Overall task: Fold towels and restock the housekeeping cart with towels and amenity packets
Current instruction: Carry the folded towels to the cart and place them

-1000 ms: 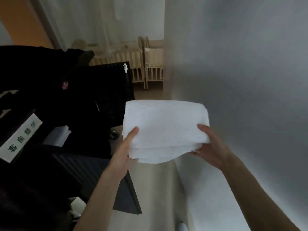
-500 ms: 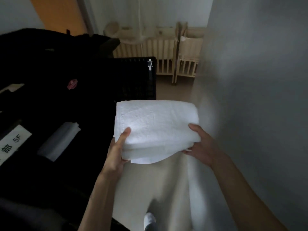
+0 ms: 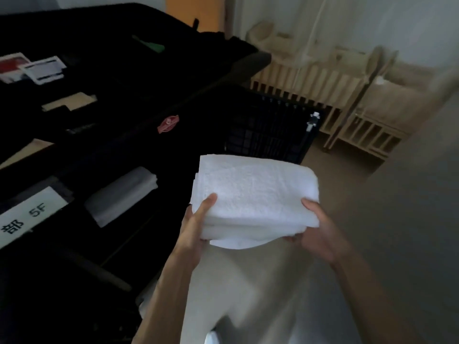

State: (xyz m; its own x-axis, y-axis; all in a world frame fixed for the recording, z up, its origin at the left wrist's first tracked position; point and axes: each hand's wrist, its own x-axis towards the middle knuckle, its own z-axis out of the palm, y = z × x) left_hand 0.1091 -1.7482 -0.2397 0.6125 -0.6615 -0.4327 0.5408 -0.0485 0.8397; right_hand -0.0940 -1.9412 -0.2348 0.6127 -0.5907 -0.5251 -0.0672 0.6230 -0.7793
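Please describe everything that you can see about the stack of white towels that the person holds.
The stack of white towels looks like thick terry cloth, folded flat in several layers, with the lowest layer sagging a little at the near edge. It is held level in the air beside the dark housekeeping cart, above the floor. The left hand grips its left side, thumb on top; the right hand grips its right side in the same way. Nothing else touches it.

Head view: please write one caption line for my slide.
Both hands, left hand and right hand, hold folded white towels beside the dark housekeeping cart.
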